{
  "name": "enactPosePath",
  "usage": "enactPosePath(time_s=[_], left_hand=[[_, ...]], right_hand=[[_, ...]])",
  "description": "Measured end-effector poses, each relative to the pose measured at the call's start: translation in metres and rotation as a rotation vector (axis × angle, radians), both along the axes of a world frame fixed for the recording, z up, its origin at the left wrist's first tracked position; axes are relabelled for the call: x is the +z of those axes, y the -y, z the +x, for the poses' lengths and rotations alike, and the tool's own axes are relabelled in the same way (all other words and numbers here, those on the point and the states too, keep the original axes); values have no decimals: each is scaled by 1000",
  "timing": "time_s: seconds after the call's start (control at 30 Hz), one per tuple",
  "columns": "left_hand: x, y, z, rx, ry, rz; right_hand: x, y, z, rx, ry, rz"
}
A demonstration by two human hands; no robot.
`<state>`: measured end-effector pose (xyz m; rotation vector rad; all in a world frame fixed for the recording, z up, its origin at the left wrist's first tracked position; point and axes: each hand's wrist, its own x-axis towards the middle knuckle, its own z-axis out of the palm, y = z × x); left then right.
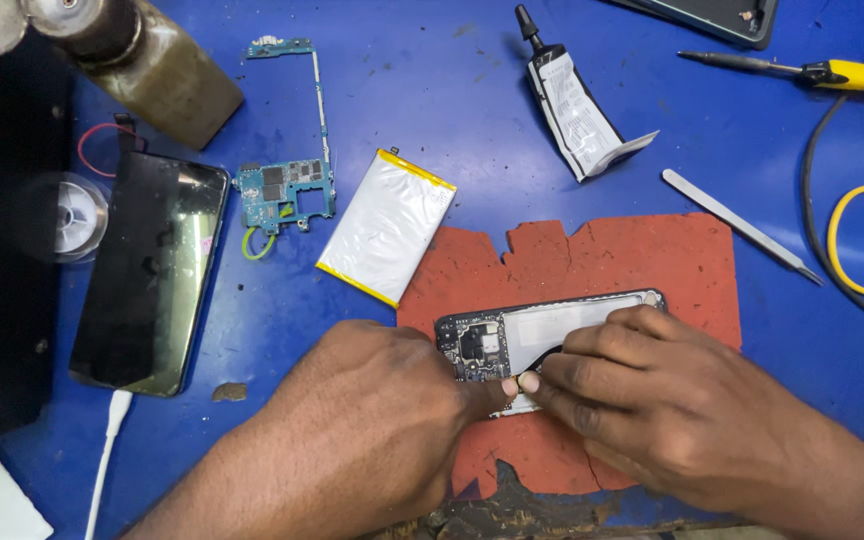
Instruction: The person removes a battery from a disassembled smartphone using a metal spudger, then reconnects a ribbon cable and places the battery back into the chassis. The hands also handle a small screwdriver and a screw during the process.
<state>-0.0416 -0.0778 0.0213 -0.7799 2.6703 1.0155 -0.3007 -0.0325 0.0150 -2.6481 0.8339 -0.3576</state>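
Both hands, left [382, 420] and right [652, 395], pinch together over the opened phone [542, 335], grips clenched on its lower edge, circuit board exposed.

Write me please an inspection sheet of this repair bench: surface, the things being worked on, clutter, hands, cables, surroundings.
Surface: blue bench top, scuffed; a worn red mat lies on it.
Job's things: opened phone on the red mat, circuit board exposed at its left end.
Clutter: silver battery pack, loose blue circuit board, dark phone face up, glue tube, metal tweezers, yellow-handled tool.
Hands: left hand and right hand both rest on the opened phone, fingertips meeting at its lower edge.
Cables: white cable at the dark phone; black and yellow cables at right.
Surroundings: metal cylinder at top left.
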Motion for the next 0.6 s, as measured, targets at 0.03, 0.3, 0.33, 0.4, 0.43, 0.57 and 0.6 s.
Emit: enactPosePath(time_s=[0.03, 0.3, 0.33, 0.4, 0.43, 0.57, 0.6], left_hand=[[-1, 0, 0, 4, -22, -15], [-6, -6, 3, 15, -61, -72], [-6, -6, 3, 13, -59, -71], [-6, -6, 2, 51, -69, -56], [-6, -7, 2, 73, -72, -43], [-2, -10, 2, 117, -130, -49], [0, -10, 3, 117, -124, -46]], right_hand=[[0, -1, 1, -3, -7, -8], [2, -2, 3, 0, -6, -32], [2, -2, 3, -6, -10, -33], [4, -2, 3, -11, -10, -30], [4, -3, 3, -7, -4, -27], [4, -5, 4, -2, -5, -32], [5, -5, 4, 1, -3, -35]])
